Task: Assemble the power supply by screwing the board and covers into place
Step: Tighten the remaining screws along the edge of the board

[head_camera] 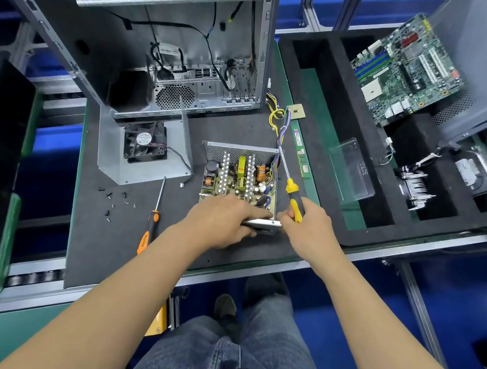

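Hands work together: left hand grips the power supply near edge, right hand holds a yellow screwdriver.

Open power supply case sits upright on the dark mat; green board inside; fan cover lies left.
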Demonstrator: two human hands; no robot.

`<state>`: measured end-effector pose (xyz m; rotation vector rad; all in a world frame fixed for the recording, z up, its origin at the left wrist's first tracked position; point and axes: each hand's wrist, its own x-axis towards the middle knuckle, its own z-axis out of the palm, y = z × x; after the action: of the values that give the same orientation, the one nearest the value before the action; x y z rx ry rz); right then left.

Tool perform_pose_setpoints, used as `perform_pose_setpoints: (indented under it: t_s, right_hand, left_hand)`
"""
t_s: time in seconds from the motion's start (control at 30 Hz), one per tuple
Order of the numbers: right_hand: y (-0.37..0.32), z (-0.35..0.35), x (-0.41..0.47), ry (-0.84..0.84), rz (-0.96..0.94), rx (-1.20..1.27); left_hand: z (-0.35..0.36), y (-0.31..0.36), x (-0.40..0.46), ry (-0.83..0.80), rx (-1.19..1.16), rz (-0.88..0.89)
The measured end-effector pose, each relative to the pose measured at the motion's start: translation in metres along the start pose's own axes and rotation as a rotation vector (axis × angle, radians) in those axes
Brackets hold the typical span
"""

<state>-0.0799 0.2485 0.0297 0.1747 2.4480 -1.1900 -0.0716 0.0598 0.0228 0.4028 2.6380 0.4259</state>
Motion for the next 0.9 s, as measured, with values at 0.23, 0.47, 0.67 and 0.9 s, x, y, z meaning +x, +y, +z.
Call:
perform_pose_setpoints:
  t_s: [0.23,0.47,0.67,0.9]
  right_hand:
    - [-0.0040,-0.0056,-0.0021,-0.031,-0.104,-0.081]
    - [-0.0008,-0.0053,-0.0005,-0.042,-0.125,-0.103]
    - [0.0002,-0.0076,-0.0011,-0.031,-0.120,-0.084]
    - [0.0017,-0.0048,-0.0028,-0.031,-0.152,-0.114]
  left_hand:
    - [-0.0011,0.0008,-0.0005,-0.060,0.032,0.019]
    - [-0.0043,0.0015,-0.0009,-0.034,-0.032,0.001]
    - [-0.0038,0.0004,0.0002,-0.049,-0.052,-0.001]
    - [-0.0016,0.0011,0.0002,0.003,-0.063,0.000]
